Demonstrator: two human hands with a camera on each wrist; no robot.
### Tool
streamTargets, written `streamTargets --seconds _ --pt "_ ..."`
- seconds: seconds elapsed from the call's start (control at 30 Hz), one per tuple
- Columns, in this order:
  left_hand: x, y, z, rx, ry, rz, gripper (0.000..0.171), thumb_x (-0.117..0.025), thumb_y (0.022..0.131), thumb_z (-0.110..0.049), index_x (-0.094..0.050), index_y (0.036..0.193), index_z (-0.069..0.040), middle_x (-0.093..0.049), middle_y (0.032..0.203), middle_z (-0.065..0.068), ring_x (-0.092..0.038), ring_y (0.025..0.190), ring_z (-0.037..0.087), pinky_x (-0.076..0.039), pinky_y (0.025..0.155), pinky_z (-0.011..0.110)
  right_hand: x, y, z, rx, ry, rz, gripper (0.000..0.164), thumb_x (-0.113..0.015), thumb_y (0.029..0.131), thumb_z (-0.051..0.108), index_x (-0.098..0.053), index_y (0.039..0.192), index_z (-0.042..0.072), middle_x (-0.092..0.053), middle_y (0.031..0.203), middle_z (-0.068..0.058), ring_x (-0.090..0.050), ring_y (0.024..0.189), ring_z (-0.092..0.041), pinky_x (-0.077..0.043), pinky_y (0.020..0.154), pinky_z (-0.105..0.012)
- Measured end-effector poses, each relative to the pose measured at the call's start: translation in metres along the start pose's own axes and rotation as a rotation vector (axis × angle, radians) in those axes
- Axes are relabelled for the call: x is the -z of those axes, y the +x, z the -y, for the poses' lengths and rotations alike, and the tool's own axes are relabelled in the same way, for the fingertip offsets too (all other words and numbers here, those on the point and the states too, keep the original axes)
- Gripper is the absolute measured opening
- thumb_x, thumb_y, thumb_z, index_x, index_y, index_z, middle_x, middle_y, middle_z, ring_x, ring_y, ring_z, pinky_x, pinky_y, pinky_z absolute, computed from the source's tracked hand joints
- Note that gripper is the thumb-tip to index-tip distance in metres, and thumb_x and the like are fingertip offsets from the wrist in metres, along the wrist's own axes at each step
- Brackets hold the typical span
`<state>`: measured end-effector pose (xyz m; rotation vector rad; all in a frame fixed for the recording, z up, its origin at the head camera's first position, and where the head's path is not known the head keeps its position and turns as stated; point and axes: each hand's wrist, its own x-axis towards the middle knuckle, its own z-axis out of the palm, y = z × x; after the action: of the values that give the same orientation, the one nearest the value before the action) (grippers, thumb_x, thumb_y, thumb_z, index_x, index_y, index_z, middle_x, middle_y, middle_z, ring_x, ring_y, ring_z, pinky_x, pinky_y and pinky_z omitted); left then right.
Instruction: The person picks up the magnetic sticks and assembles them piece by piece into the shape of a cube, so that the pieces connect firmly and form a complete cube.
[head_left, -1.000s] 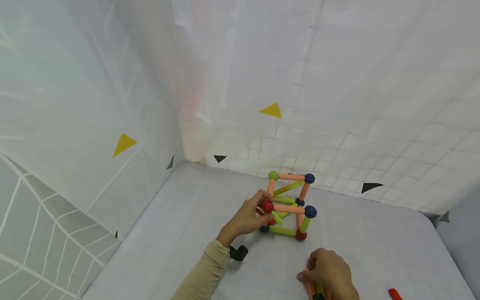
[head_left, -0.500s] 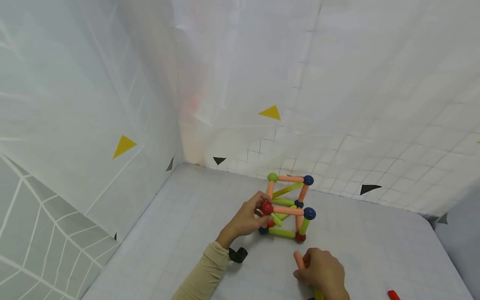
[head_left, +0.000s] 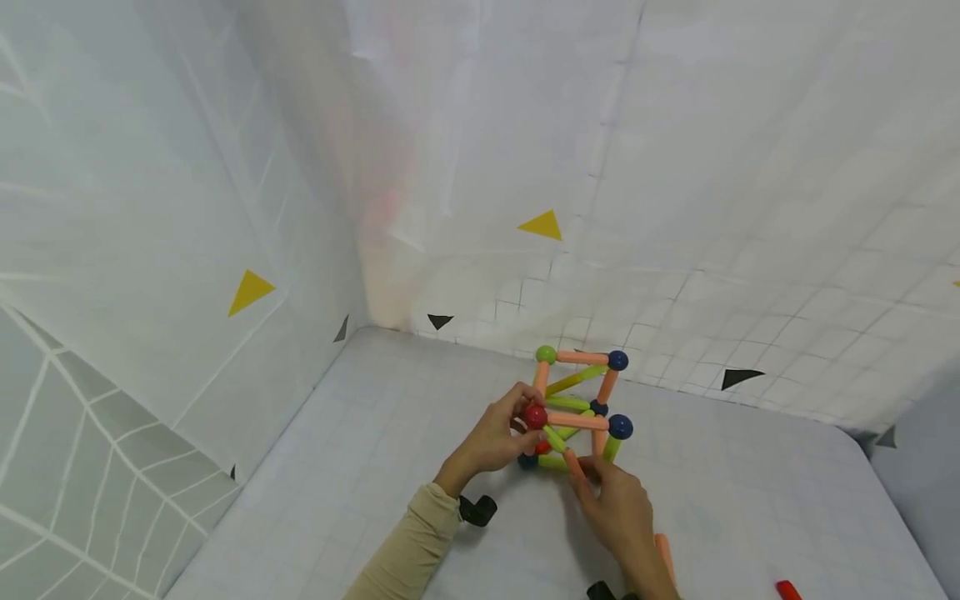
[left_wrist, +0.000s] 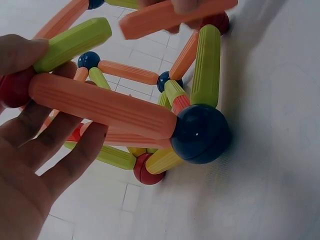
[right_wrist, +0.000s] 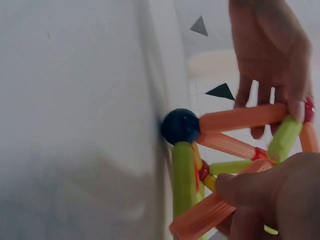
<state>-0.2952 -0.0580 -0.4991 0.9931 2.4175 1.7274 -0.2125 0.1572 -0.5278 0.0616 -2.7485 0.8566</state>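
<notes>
A frame of magnetic rods and balls stands on the white surface in the head view. My left hand grips its near left corner, with thumb and fingers about a red ball and a light green rod that sticks out from it. Between the thumb and fingers of my right hand is an orange rod. Its far end lies close to the green rod's free end; the left wrist view shows a small gap there. A blue ball forms the near right corner.
Beside my right forearm lies another orange rod. A red rod shows at the bottom edge, farther right. Black fittings sit by both wrists. White sheeting rises behind and to the left.
My right hand has picked up the orange rod near the bottom edge and carried it forward and left to the frame. The left hand keeps its hold on the corner.
</notes>
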Motion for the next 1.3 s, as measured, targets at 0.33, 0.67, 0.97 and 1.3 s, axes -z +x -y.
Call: streamTargets --seconds 0.33,0.67,0.97,1.3 --pt "-0.001 0.000 -0.001 0.003 0.009 -0.011 0.042 -0.076 0.096 -0.004 -0.053 0.128 -0.017 -0.073 0.114 0.008 -0.068 0.091 0.006 -0.060 0.082 0.029 -0.006 0.005 0.008 0.005 -0.054 -0.076 0.027 -0.086 0.085 0.013 -0.080 0.111 0.012 -0.070 0.082 -0.004 -0.053 0.063 -0.015 -0.040 0.054 -0.031" --pt "-0.001 -0.001 -0.003 0.012 -0.016 -0.005 0.040 -0.076 0.096 -0.005 -0.054 0.128 -0.013 -0.073 0.115 0.009 -0.067 0.089 0.007 -0.060 0.082 0.031 -0.011 0.006 0.011 0.042 -0.135 -0.143 0.028 -0.089 0.083 0.013 -0.080 0.109 0.009 -0.079 0.097 -0.013 -0.069 0.068 -0.022 -0.055 0.056 -0.039" --pt "0.000 0.001 -0.004 -0.011 0.007 -0.006 0.042 -0.076 0.095 0.000 -0.052 0.129 -0.010 -0.073 0.115 0.011 -0.067 0.089 0.008 -0.060 0.079 0.028 -0.019 0.016 0.009 0.096 -0.113 -0.228 0.032 -0.091 0.082 0.008 -0.080 0.112 0.005 -0.080 0.095 -0.015 -0.074 0.071 -0.026 -0.059 0.061 -0.042" --pt "-0.002 0.001 -0.001 -0.035 0.042 -0.002 0.044 -0.074 0.094 0.004 -0.051 0.130 -0.007 -0.072 0.116 0.012 -0.070 0.098 0.014 -0.061 0.082 0.029 -0.009 0.015 0.006 0.144 -0.062 -0.303 0.037 -0.096 0.075 0.012 -0.081 0.108 0.004 -0.080 0.088 -0.016 -0.074 0.064 -0.026 -0.059 0.057 -0.042"
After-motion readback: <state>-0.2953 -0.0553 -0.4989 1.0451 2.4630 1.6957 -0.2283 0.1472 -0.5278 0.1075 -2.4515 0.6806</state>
